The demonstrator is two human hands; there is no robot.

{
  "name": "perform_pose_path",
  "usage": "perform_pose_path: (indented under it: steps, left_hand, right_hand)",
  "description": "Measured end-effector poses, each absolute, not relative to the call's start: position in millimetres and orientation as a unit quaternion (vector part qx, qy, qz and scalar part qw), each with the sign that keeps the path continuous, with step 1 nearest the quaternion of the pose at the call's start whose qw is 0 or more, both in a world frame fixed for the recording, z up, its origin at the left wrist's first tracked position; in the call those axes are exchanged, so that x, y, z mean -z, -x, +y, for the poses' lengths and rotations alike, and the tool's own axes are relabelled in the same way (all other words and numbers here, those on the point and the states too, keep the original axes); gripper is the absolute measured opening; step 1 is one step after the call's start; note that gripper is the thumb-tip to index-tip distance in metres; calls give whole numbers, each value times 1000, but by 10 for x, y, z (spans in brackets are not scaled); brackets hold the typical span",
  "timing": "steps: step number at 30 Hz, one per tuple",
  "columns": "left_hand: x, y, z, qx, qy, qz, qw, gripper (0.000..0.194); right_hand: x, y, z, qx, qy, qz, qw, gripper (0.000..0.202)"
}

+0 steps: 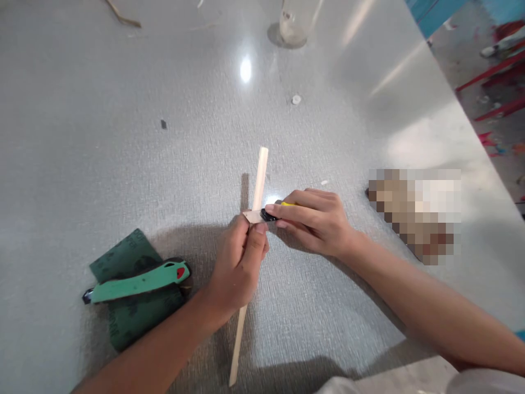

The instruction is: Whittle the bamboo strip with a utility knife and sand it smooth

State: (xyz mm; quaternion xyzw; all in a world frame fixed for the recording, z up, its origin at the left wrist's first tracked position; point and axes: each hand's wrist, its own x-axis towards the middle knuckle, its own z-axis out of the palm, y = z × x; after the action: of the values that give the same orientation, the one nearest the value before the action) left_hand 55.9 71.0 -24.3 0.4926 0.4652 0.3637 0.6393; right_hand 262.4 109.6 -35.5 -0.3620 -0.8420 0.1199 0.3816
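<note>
A thin pale wooden stick point(261, 178) runs roughly upright through the middle of the view, its lower end showing below my left hand point(240, 262). The fingers of that hand are wrapped round the stick near its middle. My right hand point(318, 219) grips a yellow and black utility knife point(269, 214). The knife's short blade lies across the stick, just above my left thumb, and its tip is close to my left fingers. Most of the knife's handle is hidden in my right palm.
At the left, a green cutter point(139, 283) lies on dark green sandpaper point(127, 254). A glass jar point(294, 24) stands at the top. A pixelated object point(414, 219) is at the right. The grey table point(102, 164) bears small scraps and a twig point(123, 17).
</note>
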Motion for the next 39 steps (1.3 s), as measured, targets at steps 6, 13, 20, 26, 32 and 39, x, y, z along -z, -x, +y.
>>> perform_pose_path:
  steps: [6, 13, 20, 26, 32, 39]
  left_hand:
    - [204, -571, 740, -366, -524, 465, 612, 34]
    - [199, -573, 739, -352, -526, 462, 621, 33]
    - [166, -555, 725, -308, -554, 439, 636, 36]
    - [162, -577, 753, -345, -507, 419, 670, 35]
    - [206, -596, 748, -381, -480, 425, 666, 35]
    - [190, -583, 749, -359, -522, 430, 643, 32]
  right_hand:
    - [354, -2610, 1098, -114, 386, -830, 386, 25]
    - [342, -2596, 1063, -69, 452, -802, 386, 22]
    - [340, -2685, 1105, -106, 514, -742, 417, 29]
    - [350, -2675, 1115, -104, 438, -798, 402, 29]
    - [325, -2636, 1107, -92, 372, -847, 368, 28]
    - [353, -2655, 1103, -109, 393, -831, 379, 26]
